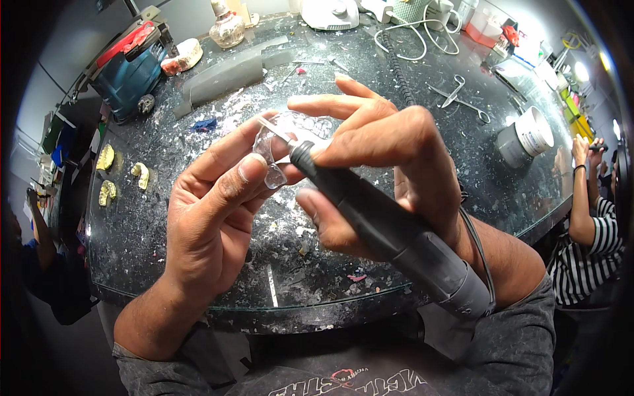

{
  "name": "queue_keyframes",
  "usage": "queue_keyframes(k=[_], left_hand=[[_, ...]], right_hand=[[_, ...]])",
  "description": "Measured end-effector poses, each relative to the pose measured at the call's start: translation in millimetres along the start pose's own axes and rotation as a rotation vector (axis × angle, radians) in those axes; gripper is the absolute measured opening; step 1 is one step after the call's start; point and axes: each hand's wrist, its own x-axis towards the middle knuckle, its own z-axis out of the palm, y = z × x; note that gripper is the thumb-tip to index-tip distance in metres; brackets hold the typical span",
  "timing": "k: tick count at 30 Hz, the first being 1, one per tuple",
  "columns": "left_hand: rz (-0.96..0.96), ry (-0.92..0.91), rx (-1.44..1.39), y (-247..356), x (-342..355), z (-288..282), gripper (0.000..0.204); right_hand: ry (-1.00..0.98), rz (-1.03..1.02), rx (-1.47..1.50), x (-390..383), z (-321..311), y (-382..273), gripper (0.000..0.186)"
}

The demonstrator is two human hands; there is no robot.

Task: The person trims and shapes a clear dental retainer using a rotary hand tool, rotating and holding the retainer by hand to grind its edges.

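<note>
In the middle of the frame, the left hand [214,208] pinches a clear, arch-shaped plastic piece [265,146] between thumb and fingers. The right hand [389,148] is wrapped around a black rotary handpiece [380,218], its thin metal bit [275,130] pointing up and left, over the clear piece; whether they touch cannot be told. At the left of the frame lie three yellowish arch-shaped casts [140,175]; at the upper right, scissors [454,98] and a round tub [522,140] rest on the speckled dark tabletop [343,280].
</note>
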Motion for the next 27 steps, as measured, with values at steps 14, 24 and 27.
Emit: queue_keyframes(k=[14, 24, 27], left_hand=[[0.027, 0.057, 0.020, -1.1, -0.4, 2.5, 0.042], [-0.002, 0.050, 0.036, 0.8, -0.4, 3.4, 0.043], [-0.007, 0.022, 0.027, 1.2, -0.2, 2.8, 0.043]], right_hand=[[-0.057, 0.024, 0.033, -1.7, -1.2, -0.9, 0.031], [-0.127, -0.057, -0.012, -1.9, -3.8, 2.8, 0.031], [-0.091, -0.004, -0.006, -2.2, -4.3, 0.0, 0.030]])
